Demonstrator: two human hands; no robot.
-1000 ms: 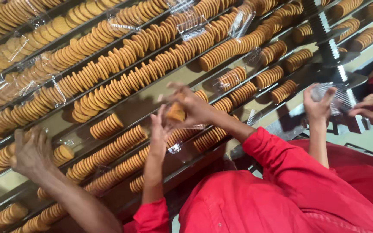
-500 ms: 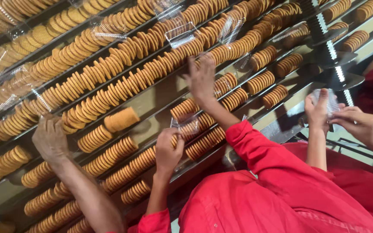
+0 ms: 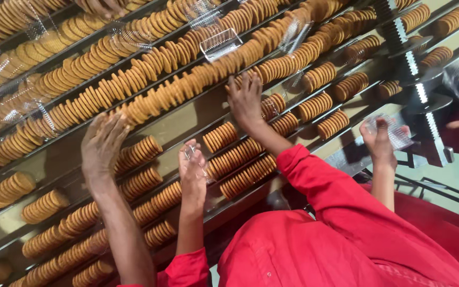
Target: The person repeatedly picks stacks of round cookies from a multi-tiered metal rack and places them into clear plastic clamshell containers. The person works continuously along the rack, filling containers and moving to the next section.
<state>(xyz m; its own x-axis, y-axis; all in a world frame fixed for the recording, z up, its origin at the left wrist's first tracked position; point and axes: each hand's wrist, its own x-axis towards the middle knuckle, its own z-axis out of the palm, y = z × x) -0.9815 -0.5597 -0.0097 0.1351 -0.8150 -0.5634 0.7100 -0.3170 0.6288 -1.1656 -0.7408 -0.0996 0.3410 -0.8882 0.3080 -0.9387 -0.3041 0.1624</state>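
Conveyor lanes [image 3: 187, 119] run diagonally, packed with rows of round tan biscuits [image 3: 150, 101]; clear plastic trays [image 3: 220, 43] lie among them. A co-worker's bare arm [image 3: 102, 151] crosses the lanes just left of the left hand; another's hand [image 3: 379, 139] is at the right.

Left hand [image 3: 193, 172]: raised upright, fingers curled around a small clear tray [image 3: 189, 152].

Right hand [image 3: 245, 100]: arm stretched forward, fingers spread, resting flat on a biscuit stack [image 3: 272, 103].

Garment: bright red top, long-sleeved on the right arm, cuff stopping short of the wrist. Left hand [image 3: 193, 169] and right hand [image 3: 245, 98] were bare, without gloves or rings.
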